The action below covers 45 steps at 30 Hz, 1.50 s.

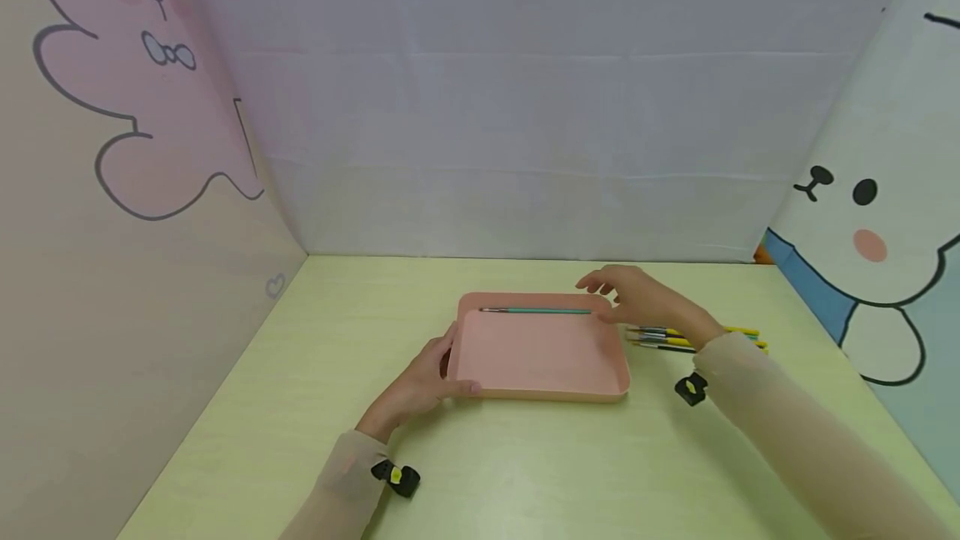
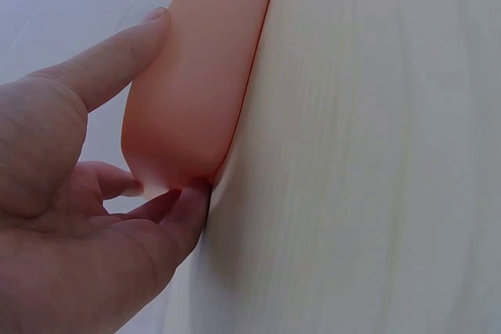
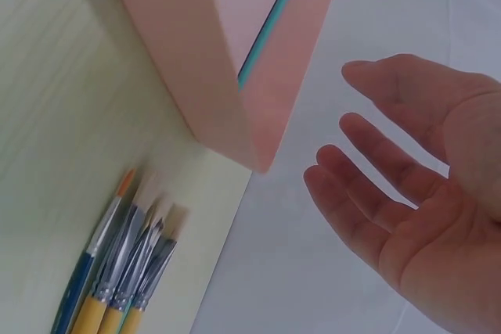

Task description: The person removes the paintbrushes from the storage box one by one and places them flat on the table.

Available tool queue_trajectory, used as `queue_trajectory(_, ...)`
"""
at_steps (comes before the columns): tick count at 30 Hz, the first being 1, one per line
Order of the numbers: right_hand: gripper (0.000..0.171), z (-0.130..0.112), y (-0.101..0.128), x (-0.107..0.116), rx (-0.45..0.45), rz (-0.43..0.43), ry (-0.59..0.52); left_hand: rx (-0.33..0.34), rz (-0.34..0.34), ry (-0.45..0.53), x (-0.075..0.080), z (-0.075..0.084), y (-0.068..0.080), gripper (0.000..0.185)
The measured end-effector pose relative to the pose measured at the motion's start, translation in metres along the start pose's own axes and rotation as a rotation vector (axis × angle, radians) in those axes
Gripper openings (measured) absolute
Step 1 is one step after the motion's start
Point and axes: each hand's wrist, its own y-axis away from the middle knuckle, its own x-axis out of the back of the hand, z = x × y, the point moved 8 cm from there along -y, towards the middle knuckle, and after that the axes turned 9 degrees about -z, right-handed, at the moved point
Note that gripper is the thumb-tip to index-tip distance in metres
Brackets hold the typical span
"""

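A shallow pink tray lies on the table, with one thin teal-handled paintbrush along its far side. My left hand grips the tray's left end; in the left wrist view the thumb lies on the tray's wall and the fingers curl about its corner. Over the tray's far right corner hovers my right hand, its fingers spread and holding nothing. Just right of the tray, partly behind the right wrist, lie several paintbrushes. In the right wrist view their bristle ends and yellow and blue handles show.
The pale wooden table carries the tray and brushes. A white sheet hangs along its back edge. Side panels with cartoon animals stand at left and right. A black wrist camera sits on the left sleeve.
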Motion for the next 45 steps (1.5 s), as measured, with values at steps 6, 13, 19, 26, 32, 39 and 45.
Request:
queue_trajectory(6, 0.046, -0.009, -0.021, -0.011, 0.035, -0.023, 0.006, 0.01, 0.009, -0.011, 0.001, -0.001, 0.001, 0.119)
queue_trajectory(13, 0.051, -0.015, -0.041, -0.029, -0.021, -0.118, -0.062, -0.001, -0.001, 0.003, 0.0, 0.001, 0.002, 0.12)
queue_trajectory(19, 0.054, -0.015, -0.053, -0.043, -0.047, -0.181, -0.073, 0.007, 0.011, -0.017, 0.0, 0.002, 0.002, 0.12)
queue_trajectory(26, 0.06, -0.016, -0.065, -0.053, -0.04, -0.226, -0.069, 0.013, 0.014, -0.007, 0.0, 0.003, 0.003, 0.119)
queue_trajectory(32, 0.064, -0.014, -0.072, -0.061, -0.084, -0.252, -0.038, 0.003, 0.007, 0.015, -0.001, 0.005, 0.003, 0.119)
queue_trajectory(39, 0.066, -0.014, -0.076, -0.068, -0.122, -0.305, -0.012, 0.005, 0.009, 0.002, 0.0, 0.006, 0.003, 0.119)
queue_trajectory(45, 0.065, -0.015, -0.08, -0.074, -0.152, -0.361, 0.056, -0.006, 0.0, 0.021, -0.001, 0.006, 0.003, 0.118)
